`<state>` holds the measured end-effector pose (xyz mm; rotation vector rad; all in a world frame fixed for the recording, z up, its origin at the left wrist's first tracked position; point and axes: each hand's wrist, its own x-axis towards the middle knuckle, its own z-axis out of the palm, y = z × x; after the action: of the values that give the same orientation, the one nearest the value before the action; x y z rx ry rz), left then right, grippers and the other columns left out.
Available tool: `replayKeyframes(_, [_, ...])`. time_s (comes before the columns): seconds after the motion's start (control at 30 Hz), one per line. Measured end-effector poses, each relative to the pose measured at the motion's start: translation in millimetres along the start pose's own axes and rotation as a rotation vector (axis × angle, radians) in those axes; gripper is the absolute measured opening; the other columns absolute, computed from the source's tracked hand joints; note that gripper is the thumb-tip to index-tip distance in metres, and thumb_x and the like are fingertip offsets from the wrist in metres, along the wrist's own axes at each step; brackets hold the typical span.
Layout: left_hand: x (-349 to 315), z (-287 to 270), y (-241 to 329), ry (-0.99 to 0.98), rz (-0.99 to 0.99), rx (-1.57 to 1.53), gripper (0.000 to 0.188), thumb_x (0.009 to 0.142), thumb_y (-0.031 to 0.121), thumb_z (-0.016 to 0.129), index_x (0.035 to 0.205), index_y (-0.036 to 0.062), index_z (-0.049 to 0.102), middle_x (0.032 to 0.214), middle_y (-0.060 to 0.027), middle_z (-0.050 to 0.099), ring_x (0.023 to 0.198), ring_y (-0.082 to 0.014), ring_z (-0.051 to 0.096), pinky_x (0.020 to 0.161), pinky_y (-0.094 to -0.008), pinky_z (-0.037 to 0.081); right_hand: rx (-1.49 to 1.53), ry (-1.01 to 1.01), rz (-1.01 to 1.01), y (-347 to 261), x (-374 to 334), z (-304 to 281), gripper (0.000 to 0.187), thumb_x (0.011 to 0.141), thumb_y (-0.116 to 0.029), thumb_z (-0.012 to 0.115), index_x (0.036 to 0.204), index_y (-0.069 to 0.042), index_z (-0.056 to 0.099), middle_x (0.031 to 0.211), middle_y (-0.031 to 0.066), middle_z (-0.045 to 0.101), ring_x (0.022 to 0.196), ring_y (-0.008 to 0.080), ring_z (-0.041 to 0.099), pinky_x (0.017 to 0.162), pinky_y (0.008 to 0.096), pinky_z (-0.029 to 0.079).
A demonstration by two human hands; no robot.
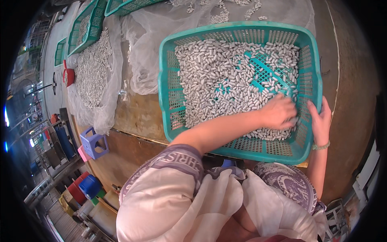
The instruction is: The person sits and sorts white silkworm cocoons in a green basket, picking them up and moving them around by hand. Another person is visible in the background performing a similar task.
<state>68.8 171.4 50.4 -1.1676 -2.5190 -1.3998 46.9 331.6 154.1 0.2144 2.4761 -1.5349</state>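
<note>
A large green plastic basket [241, 27] with a perforated wall sits in front of me. Many small grey-white capsule-shaped pieces [213, 68] cover much of its floor; the green lattice shows through at the upper right. My left arm reaches across the near rim. My left hand [279, 113] is low among the pieces near the right wall, its fingers curled and somewhat blurred; whatever they hold is hidden. At the basket's right side, my right hand [320, 123] is closed on the rim, thumb and fingers on either side of it. A beaded bracelet [321, 146] circles the right wrist.
Further left, more pieces [93, 66] lie heaped on translucent sheeting [141, 52], beside a green basket [86, 26] and a red scoop [68, 76]. A purple stool [94, 143] stands below the table's left edge. Blue and red containers [89, 186] are at the lower left.
</note>
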Motion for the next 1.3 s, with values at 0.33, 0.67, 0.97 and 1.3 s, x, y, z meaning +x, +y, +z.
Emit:
replayKeyframes(0.33, [-17.4,-54.1,-58.2,0.338,-0.473,0.3,0.022,0.081,0.015,0.059,0.102,0.0074,0.061,0.087,-0.0092,0.054,0.078,-0.0286,0.057,0.067,-0.0387,0.049,-0.051,-0.003,0.006,-5.9,0.1,4.0,0.022,0.084,-0.012,0.06,0.098,0.004,0.055,0.085,0.0055,0.061,0.077,0.0097,0.052,0.069,0.026,0.044])
replayKeyframes(0.67, [-20.8,-48.0,-60.3,0.183,-0.373,0.411,0.037,0.079,0.011,0.058,0.115,0.004,0.055,0.089,-0.0099,0.051,0.081,-0.0285,0.052,0.068,-0.0382,0.047,-0.041,0.001,0.017,-6.9,-0.9,5.2,0.022,0.084,-0.01,0.06,0.1,0.004,0.055,0.088,0.0055,0.061,0.078,0.0096,0.052,0.071,0.0255,0.044])
replayKeyframes(0.97, [-17.6,-52.1,-58.3,-0.022,-0.38,0.542,0.036,0.082,0.012,0.051,0.116,-0.0003,0.053,0.097,-0.0102,0.054,0.092,-0.0271,0.053,0.073,-0.0397,0.048,-0.04,-0.02,0.033,-9.0,-1.1,4.1,0.023,0.085,-0.011,0.06,0.101,0.004,0.055,0.088,0.0059,0.061,0.078,0.0099,0.053,0.071,0.0258,0.044])
replayKeyframes(1.3, [-8.5,-58.7,-62.2,0.014,-0.386,0.629,0.028,0.079,0.014,0.055,0.106,0.0093,0.061,0.092,-0.0042,0.058,0.091,-0.0226,0.055,0.079,-0.0465,0.04,-0.005,0.009,-0.02,0.9,1.2,3.6,0.025,0.085,-0.012,0.058,0.103,0.005,0.054,0.086,0.007,0.062,0.075,0.0097,0.054,0.067,0.0263,0.044])
